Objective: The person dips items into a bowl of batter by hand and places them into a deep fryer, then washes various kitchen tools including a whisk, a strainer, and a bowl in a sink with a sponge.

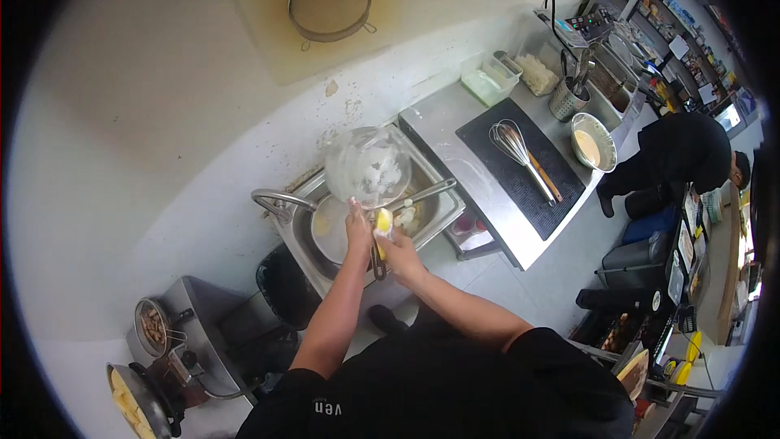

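My left hand (358, 227) grips the near rim of a clear bowl (341, 164), which is tilted over the sink and has white suds on it. Close beside it, my right hand (399, 251) holds a yellow sponge (384, 221) with foam on it near the bowl's lower edge. Below is a stainless steel sink (454, 204). A round pan or bowl (329, 235) lies in its left part, and a long metal handle (434, 189) crosses its right side. Another handle (379, 265) sticks out towards me under my hands; what it belongs to is hidden.
A curved faucet (274, 195) stands at the sink's left. On the steel counter (436, 125) at right are a black mat (487, 134), a whisk (518, 149) and a batter bowl (591, 143). A trash bin (286, 286) stands below left. A person (682, 146) bends farther right.
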Action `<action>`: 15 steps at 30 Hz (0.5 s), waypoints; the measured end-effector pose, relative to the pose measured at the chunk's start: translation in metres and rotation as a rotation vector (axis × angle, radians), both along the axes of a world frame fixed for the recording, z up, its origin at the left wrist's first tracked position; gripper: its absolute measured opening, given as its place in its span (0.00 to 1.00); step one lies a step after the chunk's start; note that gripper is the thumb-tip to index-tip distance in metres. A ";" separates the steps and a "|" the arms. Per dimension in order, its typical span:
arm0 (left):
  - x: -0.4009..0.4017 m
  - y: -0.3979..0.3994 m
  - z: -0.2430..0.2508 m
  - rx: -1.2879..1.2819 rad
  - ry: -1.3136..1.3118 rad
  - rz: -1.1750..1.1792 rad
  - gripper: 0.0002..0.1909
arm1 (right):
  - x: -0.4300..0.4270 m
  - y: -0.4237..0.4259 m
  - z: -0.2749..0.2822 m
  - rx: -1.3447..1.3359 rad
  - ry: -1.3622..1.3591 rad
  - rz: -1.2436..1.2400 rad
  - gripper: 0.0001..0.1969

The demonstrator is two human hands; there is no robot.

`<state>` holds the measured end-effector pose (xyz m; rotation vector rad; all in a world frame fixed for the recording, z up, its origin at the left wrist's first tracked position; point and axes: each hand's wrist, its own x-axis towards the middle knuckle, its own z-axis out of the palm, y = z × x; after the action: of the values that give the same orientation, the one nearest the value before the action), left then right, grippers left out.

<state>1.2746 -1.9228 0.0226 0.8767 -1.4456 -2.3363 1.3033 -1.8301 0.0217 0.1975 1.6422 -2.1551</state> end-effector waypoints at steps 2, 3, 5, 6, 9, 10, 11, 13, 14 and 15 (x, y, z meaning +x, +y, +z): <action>0.002 -0.003 -0.021 -0.050 -0.069 -0.038 0.31 | -0.013 0.009 0.025 0.068 -0.078 0.075 0.14; -0.003 0.002 -0.022 -0.093 -0.122 -0.089 0.31 | -0.026 0.012 0.033 0.143 -0.140 0.138 0.15; -0.009 0.016 -0.022 -0.105 -0.066 -0.014 0.31 | -0.034 0.015 0.027 0.161 -0.020 0.124 0.17; -0.010 0.020 -0.015 0.019 -0.017 -0.086 0.31 | -0.032 0.022 0.025 0.334 0.339 0.100 0.17; -0.002 0.015 -0.009 0.122 0.041 -0.237 0.33 | -0.012 0.026 0.036 0.592 0.761 0.076 0.22; 0.001 0.013 -0.005 0.217 -0.027 -0.315 0.34 | -0.009 0.026 0.037 0.650 0.843 0.096 0.23; 0.002 0.012 -0.001 0.313 -0.096 -0.392 0.34 | -0.008 0.026 0.037 0.707 0.924 0.117 0.24; 0.001 0.012 0.005 0.344 -0.116 -0.375 0.34 | -0.017 0.024 0.036 0.743 0.972 0.148 0.26; 0.001 0.010 0.008 0.442 -0.085 -0.360 0.34 | -0.020 0.023 0.035 0.726 0.997 0.182 0.26; 0.002 0.009 0.013 0.542 -0.056 -0.338 0.35 | -0.020 0.022 0.037 0.707 1.019 0.223 0.26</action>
<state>1.2767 -1.9137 0.0359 0.8752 -1.0503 -3.0616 1.2838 -1.8082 0.0590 -0.9887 2.7388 -1.4424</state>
